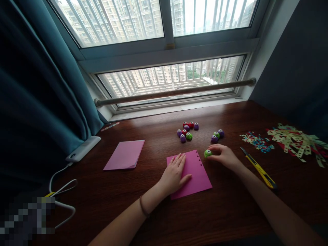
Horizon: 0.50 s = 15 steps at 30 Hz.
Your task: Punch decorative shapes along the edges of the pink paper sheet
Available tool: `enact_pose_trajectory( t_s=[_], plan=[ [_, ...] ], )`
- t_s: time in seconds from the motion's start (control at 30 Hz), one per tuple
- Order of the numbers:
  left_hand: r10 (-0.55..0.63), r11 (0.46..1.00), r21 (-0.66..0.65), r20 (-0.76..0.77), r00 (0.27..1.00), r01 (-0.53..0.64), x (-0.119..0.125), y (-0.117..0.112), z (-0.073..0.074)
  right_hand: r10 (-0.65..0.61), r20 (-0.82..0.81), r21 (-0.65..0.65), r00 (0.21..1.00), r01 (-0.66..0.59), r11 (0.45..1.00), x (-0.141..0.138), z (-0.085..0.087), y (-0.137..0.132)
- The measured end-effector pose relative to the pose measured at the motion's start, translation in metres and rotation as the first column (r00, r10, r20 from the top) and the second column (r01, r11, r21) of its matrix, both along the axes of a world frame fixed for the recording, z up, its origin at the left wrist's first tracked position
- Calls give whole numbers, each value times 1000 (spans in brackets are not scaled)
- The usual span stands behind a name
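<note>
My left hand (176, 174) lies flat on a bright pink sheet of paper (198, 182), fingers stretched out. A short row of small dark punched holes runs along the sheet's upper right edge. Just right of that edge, my right hand (222, 155) pinches a small green craft punch (207, 153) with a white round top between thumb and fingers. Beyond it stand a few more punches, among them a purple punch (214, 139). A larger group of purple, red and green punches, including a green one (189, 136), sits behind the paper.
A lighter pink paper stack (124, 154) lies left. At right are a yellow utility knife (260, 169), tiny paper cutouts (257, 140) and a heap of punched strips (298, 140). A white power strip (83, 149) with cables lies by the blue curtain (58, 68).
</note>
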<state>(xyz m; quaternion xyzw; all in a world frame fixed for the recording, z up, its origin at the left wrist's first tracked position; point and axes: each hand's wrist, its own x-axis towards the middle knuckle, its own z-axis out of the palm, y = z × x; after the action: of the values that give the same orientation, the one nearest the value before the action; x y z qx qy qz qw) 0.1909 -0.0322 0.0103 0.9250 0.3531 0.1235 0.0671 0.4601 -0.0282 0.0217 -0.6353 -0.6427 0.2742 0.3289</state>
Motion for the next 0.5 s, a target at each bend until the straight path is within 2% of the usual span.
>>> enact_pose_trajectory(
  t_s=[0.07, 0.13, 0.37, 0.5],
  plan=[
    [-2, 1000, -12, 7, 1000, 3, 0, 0, 0, -136, 24, 41, 990, 135, 990, 13, -4, 6],
    [-5, 1000, -22, 15, 1000, 6, -1, -1, 0, -223, 53, 75, 973, 219, 973, 22, -9, 10],
    [-22, 999, -40, 39, 999, 24, -3, -2, 4, -311, 103, 172, 945, 291, 941, 27, -25, 19],
    [-22, 999, -43, 48, 999, 24, -2, -4, 4, -424, 144, 270, 894, 377, 886, 21, -23, 17]
  ],
)
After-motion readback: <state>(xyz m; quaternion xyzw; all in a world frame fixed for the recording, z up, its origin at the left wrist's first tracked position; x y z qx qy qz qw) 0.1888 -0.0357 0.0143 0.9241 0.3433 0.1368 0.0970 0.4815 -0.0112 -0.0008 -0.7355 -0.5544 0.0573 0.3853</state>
